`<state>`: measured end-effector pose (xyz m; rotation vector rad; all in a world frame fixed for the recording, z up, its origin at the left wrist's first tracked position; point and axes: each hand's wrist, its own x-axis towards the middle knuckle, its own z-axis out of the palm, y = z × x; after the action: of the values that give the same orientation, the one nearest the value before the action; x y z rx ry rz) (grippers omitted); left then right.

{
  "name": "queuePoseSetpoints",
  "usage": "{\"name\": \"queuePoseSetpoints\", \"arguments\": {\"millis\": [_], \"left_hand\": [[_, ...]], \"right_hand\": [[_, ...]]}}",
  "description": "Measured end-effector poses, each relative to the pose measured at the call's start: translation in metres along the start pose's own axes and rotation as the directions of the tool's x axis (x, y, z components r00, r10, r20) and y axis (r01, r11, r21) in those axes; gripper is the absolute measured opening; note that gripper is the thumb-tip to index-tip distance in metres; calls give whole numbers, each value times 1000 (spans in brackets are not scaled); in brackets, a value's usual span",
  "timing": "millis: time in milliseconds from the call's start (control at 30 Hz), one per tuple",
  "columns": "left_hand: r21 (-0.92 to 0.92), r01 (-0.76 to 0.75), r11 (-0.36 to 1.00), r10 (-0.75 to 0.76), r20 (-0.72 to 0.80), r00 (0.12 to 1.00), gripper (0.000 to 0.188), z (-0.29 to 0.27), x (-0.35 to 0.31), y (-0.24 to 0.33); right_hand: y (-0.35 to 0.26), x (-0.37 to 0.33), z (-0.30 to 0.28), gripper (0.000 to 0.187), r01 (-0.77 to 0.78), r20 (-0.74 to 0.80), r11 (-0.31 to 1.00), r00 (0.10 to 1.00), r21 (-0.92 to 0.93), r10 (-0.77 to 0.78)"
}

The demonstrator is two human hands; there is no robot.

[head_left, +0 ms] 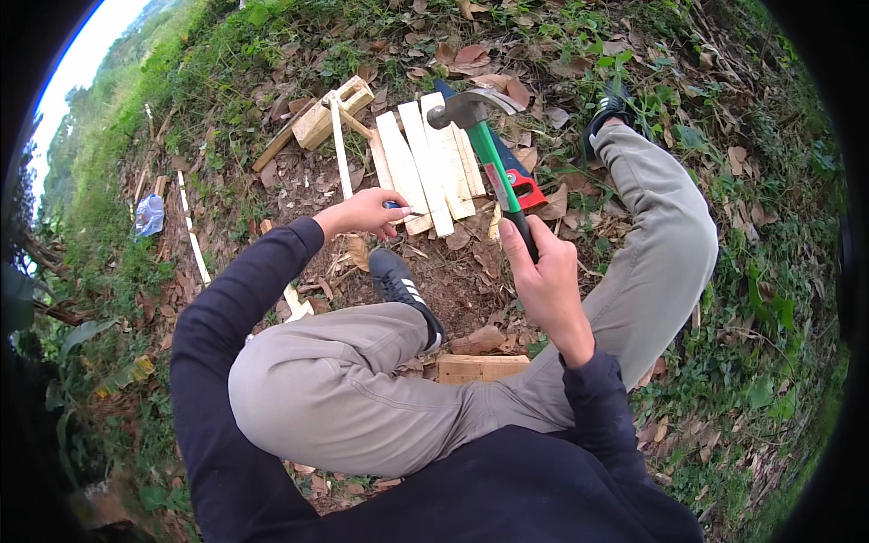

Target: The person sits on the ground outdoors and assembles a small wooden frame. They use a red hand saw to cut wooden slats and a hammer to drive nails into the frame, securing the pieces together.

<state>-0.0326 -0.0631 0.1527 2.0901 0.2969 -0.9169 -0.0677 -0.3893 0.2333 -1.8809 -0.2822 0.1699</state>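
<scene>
My right hand [548,281] is closed round the black grip of a claw hammer [493,158] with a green handle. The hammer is raised, its grey head above the wooden slats [430,167]. In my left hand [367,213], fingers pinch a small tool with a blue part [392,204] and a thin tip; its exact kind is too small to tell. That tip lies over the near end of the slats, which rest side by side on the ground. A handsaw [522,188] with a red handle and dark blade lies just right of them, partly behind the hammer.
A wooden block [333,112] and a long thin strip [340,149] lie beyond my left hand. Another wood block [480,367] sits between my legs. My shoes [403,294] flank the work area. A clear plastic bag [149,215] lies far left among leaves and grass.
</scene>
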Motion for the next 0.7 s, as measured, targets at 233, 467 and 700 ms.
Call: {"name": "queuePoseSetpoints", "arguments": {"millis": [233, 467, 700], "left_hand": [[263, -30, 964, 43, -44, 998, 19, -23, -2, 13], [281, -115, 953, 288, -714, 638, 11, 73, 12, 4], [170, -558, 812, 232, -972, 42, 22, 160, 71, -42]], "right_hand": [[-8, -14, -17, 33, -41, -71, 983, 996, 180, 54], [19, -34, -4, 29, -357, -17, 774, 904, 524, 428], [58, -56, 39, 26, -446, -102, 835, 860, 322, 499]]}}
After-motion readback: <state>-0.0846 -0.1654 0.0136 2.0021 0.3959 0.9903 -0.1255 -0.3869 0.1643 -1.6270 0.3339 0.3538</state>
